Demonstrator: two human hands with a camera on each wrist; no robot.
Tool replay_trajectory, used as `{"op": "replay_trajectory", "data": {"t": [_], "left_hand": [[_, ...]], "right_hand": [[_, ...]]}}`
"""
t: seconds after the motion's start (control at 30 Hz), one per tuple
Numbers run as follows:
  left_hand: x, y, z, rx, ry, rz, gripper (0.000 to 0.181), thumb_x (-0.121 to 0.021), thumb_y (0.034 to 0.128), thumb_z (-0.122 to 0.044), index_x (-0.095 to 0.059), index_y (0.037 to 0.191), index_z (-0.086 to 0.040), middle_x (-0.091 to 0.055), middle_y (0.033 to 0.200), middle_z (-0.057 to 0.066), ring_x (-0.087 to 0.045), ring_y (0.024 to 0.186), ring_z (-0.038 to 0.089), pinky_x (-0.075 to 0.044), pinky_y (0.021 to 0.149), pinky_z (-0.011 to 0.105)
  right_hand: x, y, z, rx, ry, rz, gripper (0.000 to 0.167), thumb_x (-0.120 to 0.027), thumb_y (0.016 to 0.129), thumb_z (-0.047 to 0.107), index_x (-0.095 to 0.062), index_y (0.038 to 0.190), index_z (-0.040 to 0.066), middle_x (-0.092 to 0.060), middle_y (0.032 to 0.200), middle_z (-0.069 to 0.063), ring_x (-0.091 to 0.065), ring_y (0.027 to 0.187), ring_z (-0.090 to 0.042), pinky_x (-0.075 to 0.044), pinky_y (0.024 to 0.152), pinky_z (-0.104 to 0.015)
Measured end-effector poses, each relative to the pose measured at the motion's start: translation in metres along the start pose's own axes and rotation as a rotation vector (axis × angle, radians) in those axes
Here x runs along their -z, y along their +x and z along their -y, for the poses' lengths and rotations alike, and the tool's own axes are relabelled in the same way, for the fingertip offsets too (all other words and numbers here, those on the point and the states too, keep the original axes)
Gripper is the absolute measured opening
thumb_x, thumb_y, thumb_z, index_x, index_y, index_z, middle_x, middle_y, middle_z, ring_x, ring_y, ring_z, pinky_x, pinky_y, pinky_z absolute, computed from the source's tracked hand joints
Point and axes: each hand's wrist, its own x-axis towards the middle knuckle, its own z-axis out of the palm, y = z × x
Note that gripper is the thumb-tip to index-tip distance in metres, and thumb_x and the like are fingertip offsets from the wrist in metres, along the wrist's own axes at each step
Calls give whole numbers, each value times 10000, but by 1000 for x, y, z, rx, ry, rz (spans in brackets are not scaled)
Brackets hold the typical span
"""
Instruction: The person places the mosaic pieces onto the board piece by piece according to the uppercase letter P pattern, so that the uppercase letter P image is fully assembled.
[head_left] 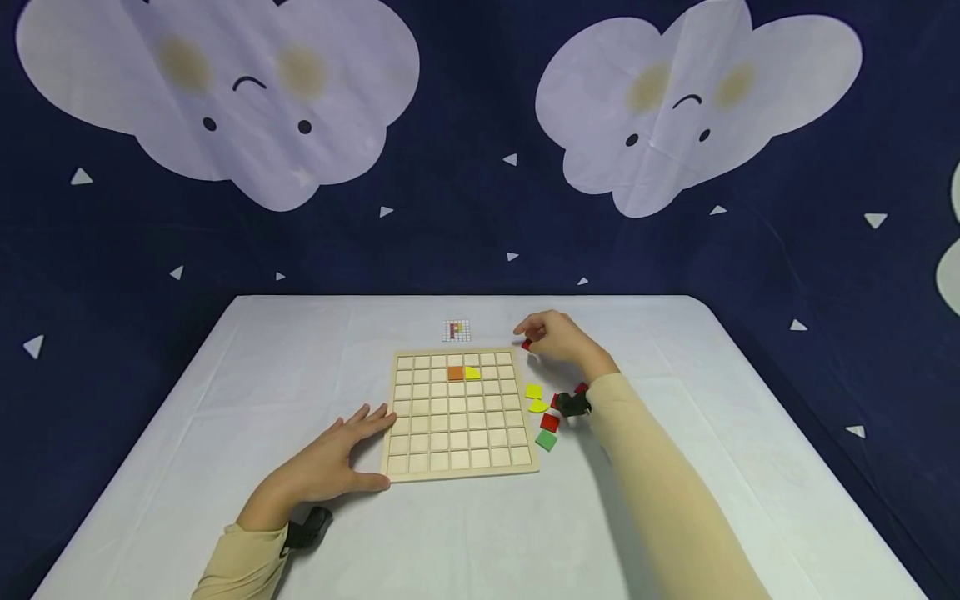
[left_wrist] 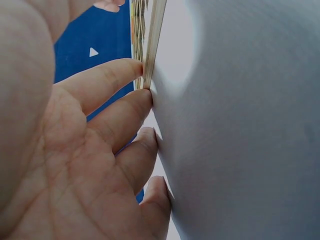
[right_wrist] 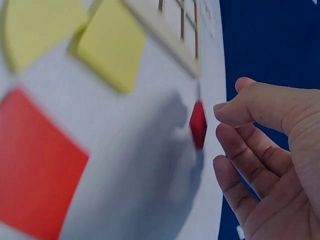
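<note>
A square wooden grid board lies on the white table, carrying an orange square tile and a yellow tile with a curved edge side by side near its far edge. My left hand touches the board's left side, fingers spread and thumb at the near left corner. In the left wrist view two fingertips meet the board's edge. Beyond the board's far right corner, my right hand hovers beside a red tile, its fingers loosely bent and a small gap between thumb and tile.
Right of the board lie a yellow square tile, a curved yellow tile, a red tile, a green tile and more red pieces partly behind the dark wrist camera. A small printed grid card lies beyond the board.
</note>
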Motion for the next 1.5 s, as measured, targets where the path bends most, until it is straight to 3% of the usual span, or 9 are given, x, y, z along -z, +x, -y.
{"op": "replay_trajectory", "data": {"t": [0.3,0.6,1.1,1.5], "left_hand": [[0,-1,1,3,-10,-5,953,-925,818,-396,-497,1608,-77,-375,1724,193,-239,1620,526,-149,1279,778],[-1,0,2,2,-15,-4,958,-928,812,-402,-502,1605,-75,-384,1718,205,-248,1619,524,-148,1285,769],[0,0,1,1,-18,-3,959,-930,812,-396,-500,1605,-69,-380,1720,204,-242,1620,526,-143,1281,773],[0,1,3,-4,-20,-1,964,-926,816,-403,-493,1609,-69,-369,1724,203,-231,1622,530,-137,1274,785]], "right_hand": [[1,1,-20,-68,11,-15,411,-826,908,102,-738,1306,54,-735,1221,-172,-655,1102,-290,-557,986,-397],[-2,-1,-33,-132,75,-63,406,-902,862,225,-764,1210,67,-693,1011,-20,-586,960,-182,-478,869,-272],[-5,-4,-33,-202,101,-109,334,-900,862,204,-808,1157,77,-666,931,15,-550,902,-181,-464,819,-276],[-7,-2,-32,-178,72,-124,258,-859,884,134,-822,1123,43,-705,898,1,-573,846,-156,-483,790,-257]]}}
